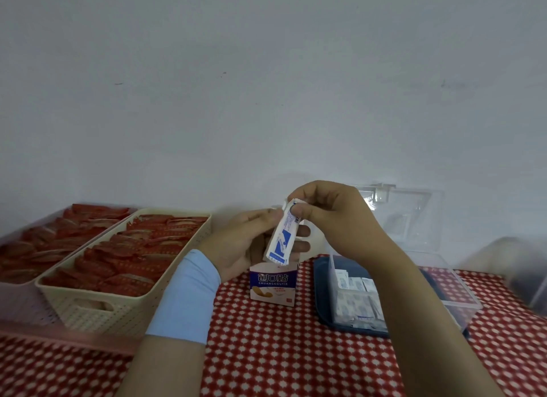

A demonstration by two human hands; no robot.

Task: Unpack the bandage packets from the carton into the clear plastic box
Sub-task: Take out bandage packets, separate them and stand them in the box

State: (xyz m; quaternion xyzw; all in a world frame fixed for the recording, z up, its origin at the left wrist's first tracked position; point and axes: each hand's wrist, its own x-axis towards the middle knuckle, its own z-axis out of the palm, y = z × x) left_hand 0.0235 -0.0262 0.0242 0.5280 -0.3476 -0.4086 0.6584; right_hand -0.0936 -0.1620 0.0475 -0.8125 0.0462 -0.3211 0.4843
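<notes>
A small white and purple bandage carton (pixel 273 284) stands upright on the red patterned tablecloth, its top open. Just above it, a bundle of white and blue bandage packets (pixel 281 239) hangs nearly upright, its lower end at the carton's mouth. My right hand (pixel 331 216) pinches the bundle's top end. My left hand (pixel 245 239), with a light blue wristband, holds the bundle from the left, fingers behind it. The clear plastic box (pixel 334 275) sits to the right on a dark blue tray, with several packets inside and its lid raised behind.
At the left stand a cream basket (pixel 88 302) and a pink basket (pixel 17 305), both full of red packets. A dark blue tray (pixel 321 296) lies under the clear box. A blurred grey object (pixel 524 275) is at the far right. A white wall runs behind.
</notes>
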